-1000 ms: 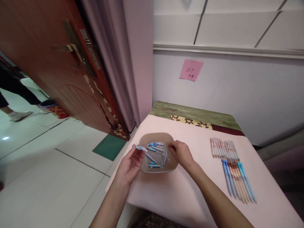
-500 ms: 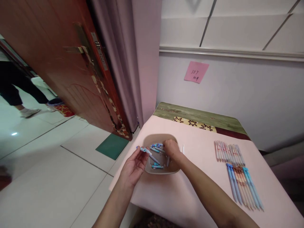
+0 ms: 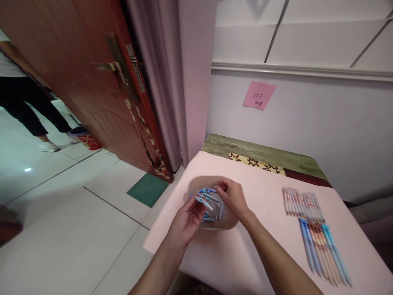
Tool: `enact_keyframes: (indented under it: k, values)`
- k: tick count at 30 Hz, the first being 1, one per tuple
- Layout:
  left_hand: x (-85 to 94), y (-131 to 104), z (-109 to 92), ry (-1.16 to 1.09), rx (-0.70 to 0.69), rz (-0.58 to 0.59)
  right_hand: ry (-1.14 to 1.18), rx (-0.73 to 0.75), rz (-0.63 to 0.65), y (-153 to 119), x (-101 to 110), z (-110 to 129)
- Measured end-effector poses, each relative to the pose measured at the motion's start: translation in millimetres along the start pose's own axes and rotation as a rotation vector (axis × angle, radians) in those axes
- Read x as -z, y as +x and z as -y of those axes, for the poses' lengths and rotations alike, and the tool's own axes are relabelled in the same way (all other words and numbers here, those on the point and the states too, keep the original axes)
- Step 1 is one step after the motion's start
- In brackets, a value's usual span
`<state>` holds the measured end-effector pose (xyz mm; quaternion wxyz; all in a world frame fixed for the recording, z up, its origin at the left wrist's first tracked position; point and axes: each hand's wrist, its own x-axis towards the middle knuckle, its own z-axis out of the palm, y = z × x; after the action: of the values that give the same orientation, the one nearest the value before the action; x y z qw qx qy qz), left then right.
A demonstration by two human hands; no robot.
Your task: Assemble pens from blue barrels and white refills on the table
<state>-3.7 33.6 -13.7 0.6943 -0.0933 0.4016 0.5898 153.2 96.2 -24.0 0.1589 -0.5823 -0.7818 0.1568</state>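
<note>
A light-blue pen part (image 3: 204, 201) is held above the bowl (image 3: 225, 223), in the lower centre of the frame, by the left hand (image 3: 186, 223). The fingers of this hand are clamped on the part, its pale tip directed toward the lower right; the palm is turned upward, seemingly so that the open length of the part is left exposed. The right hand (image 3: 235, 198) is placed over the bowl's upper right edge, with thumb and forefinger brought close together beside the loose pen pieces (image 3: 212, 196); whether anything is pinched there cannot be told. By the bowl's walls the loose pieces are probably kept from rolling away, and its place between the two hands leaves them within easy reach.

At the right of the frame, two groups of pens are laid out on the counter (image 3: 260, 254). The pale pens (image 3: 303, 205) are set side by side above; the coloured pens (image 3: 326, 256) are fanned below, blue, tan and turquoise being grouped by shade, presumably for easy counting. They are lain well apart from the bowl, perhaps to prevent mixing.
</note>
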Motion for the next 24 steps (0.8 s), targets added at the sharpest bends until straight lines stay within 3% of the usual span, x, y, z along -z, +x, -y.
enact_keyframes:
  k: [2, 4, 7, 10, 19, 24]
  values:
    - [-1.9, 1, 3, -0.001, 0.017, 0.012, 0.389, 0.103, -0.293, -22, 14, 11]
    - [-5.5, 1, 7, -0.013, 0.032, 0.044, 0.572, 0.229, -0.423, -42, 22, 22]
    - [-11.7, -2, 13, -0.017, 0.046, 0.098, 0.529, 0.304, -0.474, -59, 22, 34]
    - [-15.1, -5, 17, -0.008, 0.058, 0.126, 0.444, 0.244, -0.490, -61, 17, 35]
    - [-11.3, -6, 21, 0.019, 0.068, 0.121, 0.394, 0.169, -0.480, -62, 9, 39]
    - [-6.7, -2, 16, 0.005, 0.061, 0.077, 0.429, 0.180, -0.545, -63, 21, 34]
